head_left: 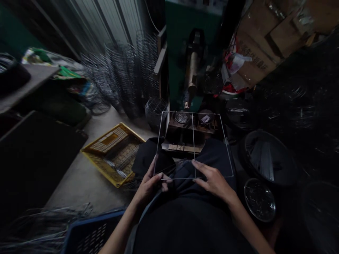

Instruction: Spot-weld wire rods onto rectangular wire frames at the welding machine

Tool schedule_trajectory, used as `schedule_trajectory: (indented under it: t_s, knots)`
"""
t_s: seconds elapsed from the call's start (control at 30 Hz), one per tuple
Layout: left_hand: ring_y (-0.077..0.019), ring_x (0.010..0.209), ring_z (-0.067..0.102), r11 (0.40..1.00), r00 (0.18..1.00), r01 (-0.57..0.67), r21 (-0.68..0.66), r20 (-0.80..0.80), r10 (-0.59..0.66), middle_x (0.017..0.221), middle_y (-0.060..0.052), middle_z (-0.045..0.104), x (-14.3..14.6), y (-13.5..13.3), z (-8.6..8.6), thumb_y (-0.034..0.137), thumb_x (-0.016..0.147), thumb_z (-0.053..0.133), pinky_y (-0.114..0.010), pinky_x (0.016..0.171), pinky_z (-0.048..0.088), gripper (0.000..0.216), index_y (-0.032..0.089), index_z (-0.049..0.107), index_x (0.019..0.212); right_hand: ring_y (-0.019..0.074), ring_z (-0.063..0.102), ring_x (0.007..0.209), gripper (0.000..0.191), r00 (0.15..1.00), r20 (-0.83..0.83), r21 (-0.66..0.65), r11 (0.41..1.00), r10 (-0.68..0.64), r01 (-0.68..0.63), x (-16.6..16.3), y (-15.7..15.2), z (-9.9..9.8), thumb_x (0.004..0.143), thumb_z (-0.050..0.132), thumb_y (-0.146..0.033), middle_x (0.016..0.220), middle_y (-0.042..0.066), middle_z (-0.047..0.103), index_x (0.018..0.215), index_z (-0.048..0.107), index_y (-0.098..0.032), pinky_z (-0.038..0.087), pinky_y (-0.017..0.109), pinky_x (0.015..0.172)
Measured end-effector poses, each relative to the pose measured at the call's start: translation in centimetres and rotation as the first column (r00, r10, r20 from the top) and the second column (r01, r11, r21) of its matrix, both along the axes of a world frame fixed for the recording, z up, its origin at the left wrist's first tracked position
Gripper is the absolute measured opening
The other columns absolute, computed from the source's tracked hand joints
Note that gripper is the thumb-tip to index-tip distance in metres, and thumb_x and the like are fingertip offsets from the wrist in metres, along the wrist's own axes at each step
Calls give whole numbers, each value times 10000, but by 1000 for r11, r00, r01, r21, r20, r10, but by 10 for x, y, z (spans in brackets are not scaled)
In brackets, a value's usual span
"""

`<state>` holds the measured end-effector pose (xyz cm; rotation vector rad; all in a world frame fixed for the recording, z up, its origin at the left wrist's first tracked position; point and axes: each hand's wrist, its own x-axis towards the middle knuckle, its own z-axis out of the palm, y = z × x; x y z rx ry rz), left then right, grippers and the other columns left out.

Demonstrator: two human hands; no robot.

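Note:
I hold a thin rectangular wire frame (193, 113) with one wire down its middle, over my lap. My left hand (150, 183) pinches the frame's near left corner, fingers closed on the wire. My right hand (213, 180) grips the near edge where the middle wire meets it. The frame's far edge reaches a small welding stand (185, 135) with two round metal parts on top.
A yellow plastic crate (112, 153) with wire pieces lies on the floor at left. Stacked wire racks (124, 77) stand behind it. A blue crate (90, 234) is near my left arm. Dark round baskets (267, 157) and a metal bowl (259, 199) sit at right. Cardboard boxes (267, 38) lean above.

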<state>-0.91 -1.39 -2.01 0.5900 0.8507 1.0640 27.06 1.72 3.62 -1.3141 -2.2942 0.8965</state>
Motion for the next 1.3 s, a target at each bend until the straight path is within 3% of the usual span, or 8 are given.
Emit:
schedule_trajectory:
  t_s: [0.43, 1.1, 1.3]
  knots:
    - [-176, 548, 634, 1000, 999, -31, -4, -13, 31, 818, -111, 729, -5, -5, 11, 268, 901, 614, -283, 557, 493, 906, 254, 6, 1572, 234, 485, 1339, 703, 997, -61, -53, 998, 38, -41, -3, 9, 7, 822, 693, -164, 1471, 35, 491, 1469, 445, -286, 408, 414, 1132]
    - [-164, 554, 638, 998, 999, -36, 45, 37, 34, 844, -124, 733, -5, 6, 12, 253, 919, 586, -279, 568, 504, 889, 260, -23, 1567, 250, 480, 1343, 701, 996, -86, -84, 996, 31, -38, -3, 22, 10, 824, 686, -167, 1467, 46, 499, 1471, 442, -283, 386, 426, 1142]
    - [-165, 544, 643, 998, 999, -34, 48, 34, 32, 792, -92, 737, -3, 4, 13, 253, 908, 590, -280, 579, 508, 910, 250, -38, 1567, 250, 514, 1314, 678, 996, -86, -100, 995, 22, -30, -2, 19, 9, 855, 651, -168, 1466, 39, 503, 1480, 425, -303, 438, 419, 1098]
